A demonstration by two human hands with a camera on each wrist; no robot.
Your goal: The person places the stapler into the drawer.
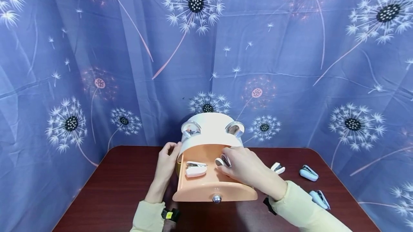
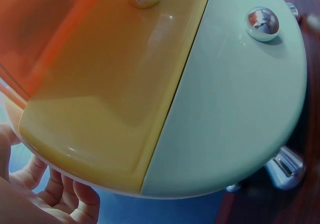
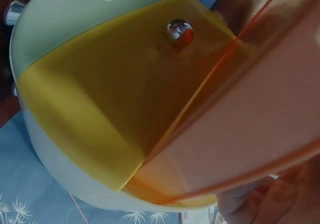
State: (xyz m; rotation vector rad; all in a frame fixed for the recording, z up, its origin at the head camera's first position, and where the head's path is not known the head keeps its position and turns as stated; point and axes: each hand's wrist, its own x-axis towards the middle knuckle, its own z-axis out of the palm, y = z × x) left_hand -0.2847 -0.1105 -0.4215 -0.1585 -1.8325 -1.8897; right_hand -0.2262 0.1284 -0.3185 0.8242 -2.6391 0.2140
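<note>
My left hand [image 1: 166, 164] rests flat-fingered against the cabinet [image 1: 209, 128] wall at nine o'clock. In its open drawer [image 1: 206, 185] lies one stapler [image 1: 195, 169]; at three o'clock my right hand [image 1: 245, 169] pinches a small stapler [image 1: 222, 161], light, hard, slippery-looking, best gripped across its sides. Only the wrist views show the yellow drawer [image 2: 115, 99] beneath.

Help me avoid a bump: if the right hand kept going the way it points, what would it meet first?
Likely the white stapler lying in the open peach drawer; the right hand, holding a small stapler, points leftward across it. Depth is uncertain.
</note>
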